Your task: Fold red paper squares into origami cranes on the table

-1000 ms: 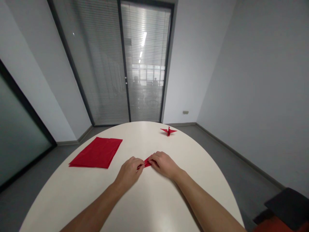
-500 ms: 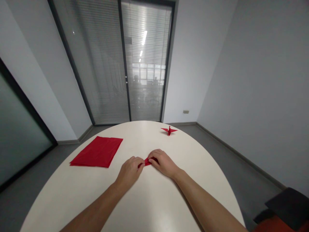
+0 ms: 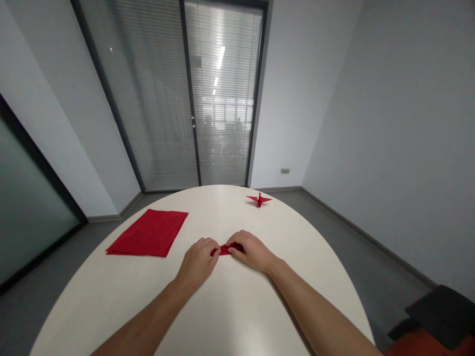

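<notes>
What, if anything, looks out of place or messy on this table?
Nothing stands out. The stack of red paper sheets lies flat and tidy on the white table, the red paper crane stands upright at the far side, and the left hand and right hand hold a small folded red paper. No tears or spills show.

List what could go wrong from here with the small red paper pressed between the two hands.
1. The folded red paper is mostly hidden under the fingers of the left hand and right hand, so a crease may land crooked unseen.
2. Both hands pinch it from opposite ends; pulling apart might tear it.
3. The paper crane sits near the far edge of the table; a knock could send it off.
</notes>
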A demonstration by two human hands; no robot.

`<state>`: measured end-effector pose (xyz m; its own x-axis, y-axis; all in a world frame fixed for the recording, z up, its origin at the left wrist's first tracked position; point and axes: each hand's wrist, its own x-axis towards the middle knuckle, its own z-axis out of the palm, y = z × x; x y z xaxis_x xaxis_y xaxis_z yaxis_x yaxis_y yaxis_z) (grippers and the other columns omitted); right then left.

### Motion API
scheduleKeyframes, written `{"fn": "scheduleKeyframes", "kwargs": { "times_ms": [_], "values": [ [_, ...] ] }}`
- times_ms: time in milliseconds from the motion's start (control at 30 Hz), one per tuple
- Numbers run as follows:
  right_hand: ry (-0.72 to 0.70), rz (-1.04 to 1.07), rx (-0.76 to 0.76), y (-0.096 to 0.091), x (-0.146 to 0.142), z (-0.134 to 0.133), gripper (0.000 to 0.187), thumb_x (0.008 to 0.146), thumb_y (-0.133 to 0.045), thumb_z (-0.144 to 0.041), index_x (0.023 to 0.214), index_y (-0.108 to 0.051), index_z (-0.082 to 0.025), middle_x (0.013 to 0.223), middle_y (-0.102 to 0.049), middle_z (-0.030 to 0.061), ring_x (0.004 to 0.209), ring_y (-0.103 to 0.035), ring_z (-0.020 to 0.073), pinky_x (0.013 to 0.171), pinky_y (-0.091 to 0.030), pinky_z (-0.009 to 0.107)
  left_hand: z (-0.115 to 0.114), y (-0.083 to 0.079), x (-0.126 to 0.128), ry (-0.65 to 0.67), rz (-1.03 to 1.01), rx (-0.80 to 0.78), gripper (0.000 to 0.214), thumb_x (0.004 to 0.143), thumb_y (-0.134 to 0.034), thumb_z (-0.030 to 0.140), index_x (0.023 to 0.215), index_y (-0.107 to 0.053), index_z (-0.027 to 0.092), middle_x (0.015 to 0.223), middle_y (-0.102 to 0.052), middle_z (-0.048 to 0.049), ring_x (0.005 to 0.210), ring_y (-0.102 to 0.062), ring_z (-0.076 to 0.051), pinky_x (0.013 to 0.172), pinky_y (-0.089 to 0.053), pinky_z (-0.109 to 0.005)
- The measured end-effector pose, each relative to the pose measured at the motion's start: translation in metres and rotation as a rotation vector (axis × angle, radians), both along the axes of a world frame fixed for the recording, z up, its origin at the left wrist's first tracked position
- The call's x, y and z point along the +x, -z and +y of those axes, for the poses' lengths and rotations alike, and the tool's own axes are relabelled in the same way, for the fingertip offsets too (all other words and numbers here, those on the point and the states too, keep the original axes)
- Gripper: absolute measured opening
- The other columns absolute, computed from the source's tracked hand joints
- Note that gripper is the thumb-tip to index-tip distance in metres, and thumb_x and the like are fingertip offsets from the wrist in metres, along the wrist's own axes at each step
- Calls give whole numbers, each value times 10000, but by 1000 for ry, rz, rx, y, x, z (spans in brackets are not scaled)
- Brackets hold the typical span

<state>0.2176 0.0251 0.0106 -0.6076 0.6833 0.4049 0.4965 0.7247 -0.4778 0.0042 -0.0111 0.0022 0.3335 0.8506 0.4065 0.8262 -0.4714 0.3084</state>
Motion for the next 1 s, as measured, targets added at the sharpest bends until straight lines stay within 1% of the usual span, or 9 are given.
{"fn": "scheduleKeyframes", "kwargs": {
  "times_ms": [133,333,467,600,700,767,1000],
  "values": [
    [-5,-7,-33,-1,2,1,151,914,-614,-177,1047,-680,-207,985,-717,46,901,-633,182,829,-477,298,0,-1,1,-20,9,-18,132,941,-532,158,869,-634,200,883,-682,-33,843,-597,-205,766,-447,-325],
    [14,1,-90,-1,7,1,227,885,-634,-178,1107,-672,-210,1042,-726,45,911,-655,182,816,-492,285,-1,-1,1,-21,29,-21,135,936,-529,156,862,-630,205,873,-683,-32,835,-599,-206,761,-441,-327],
    [7,-9,-71,-1,7,0,290,880,-630,-167,1162,-679,-214,1078,-728,53,943,-663,188,855,-497,296,-1,-1,1,-10,30,-8,133,930,-532,148,859,-627,208,866,-681,-29,829,-600,-205,759,-438,-322],
    [-25,-37,-6,0,5,2,244,902,-603,-148,1106,-718,-218,1007,-734,48,937,-656,184,865,-493,297,-2,-3,2,-18,29,-4,114,907,-553,133,879,-633,210,863,-677,-29,819,-605,-205,757,-440,-320],
    [-48,-39,6,1,4,3,214,947,-558,-164,1066,-729,-214,982,-733,49,930,-652,178,866,-494,295,-3,-4,2,-49,45,-16,115,887,-572,121,916,-640,210,862,-680,-28,801,-606,-205,751,-439,-322],
    [-51,-36,7,0,4,2,215,960,-544,-171,1063,-728,-212,982,-732,51,931,-652,178,867,-495,296,-3,-4,2,-54,53,-24,124,900,-563,124,933,-647,209,875,-690,-32,813,-613,-206,756,-441,-323],
    [27,-60,-32,-2,9,1,246,921,-593,-171,1108,-739,-237,1018,-761,45,935,-677,195,865,-501,307,-2,-3,1,-32,58,-35,172,935,-528,134,977,-673,215,945,-726,-39,886,-635,-221,804,-457,-345]
  ]
}}
